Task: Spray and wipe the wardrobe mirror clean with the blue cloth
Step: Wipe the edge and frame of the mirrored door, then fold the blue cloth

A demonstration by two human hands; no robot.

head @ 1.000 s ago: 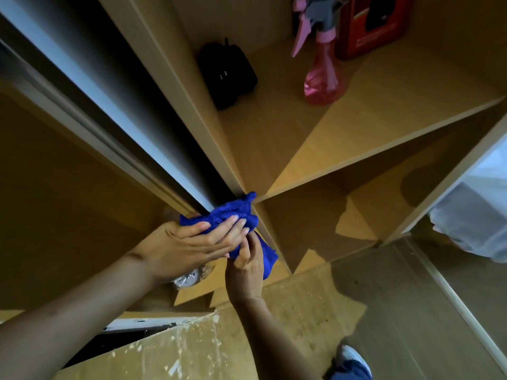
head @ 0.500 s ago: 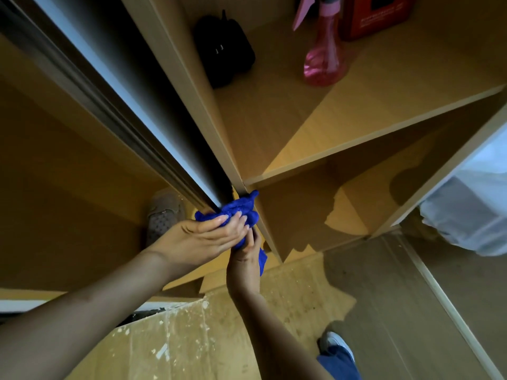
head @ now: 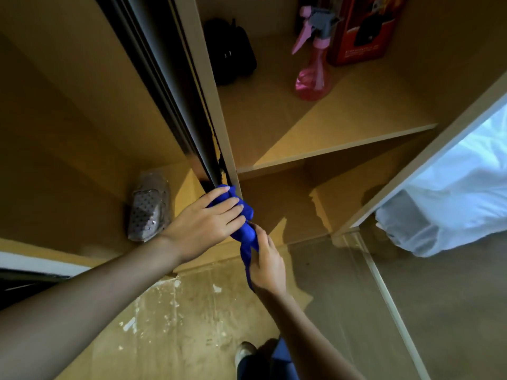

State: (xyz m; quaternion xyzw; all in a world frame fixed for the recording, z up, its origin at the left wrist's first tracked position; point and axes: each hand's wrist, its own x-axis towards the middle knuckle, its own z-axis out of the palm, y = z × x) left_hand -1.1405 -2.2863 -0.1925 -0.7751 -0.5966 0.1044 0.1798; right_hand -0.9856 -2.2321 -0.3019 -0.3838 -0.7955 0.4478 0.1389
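Note:
The blue cloth (head: pixel 245 215) is bunched at the lower end of the sliding wardrobe door's edge (head: pixel 175 105), where the dark track meets the pale upright panel. My left hand (head: pixel 204 223) lies over the top of the cloth with fingers extended, pressing it against the door edge. My right hand (head: pixel 267 263) grips the hanging tail of the cloth from below. A pink spray bottle (head: pixel 312 69) with a grey and pink trigger stands upright on the wooden shelf (head: pixel 343 127) above and to the right, apart from both hands.
A black bag (head: pixel 230 50) and a red box (head: pixel 359 28) sit at the shelf's back. A pale perforated shoe (head: pixel 149 207) lies in the left compartment. White bedding (head: pixel 450 204) shows at right. My foot (head: pixel 244 352) stands on the paint-flecked floor.
The view has swung so the door edge now runs nearly vertical. Both hands have stayed on the cloth at the door's lower edge; the cloth's tail now hangs longer under my right hand.

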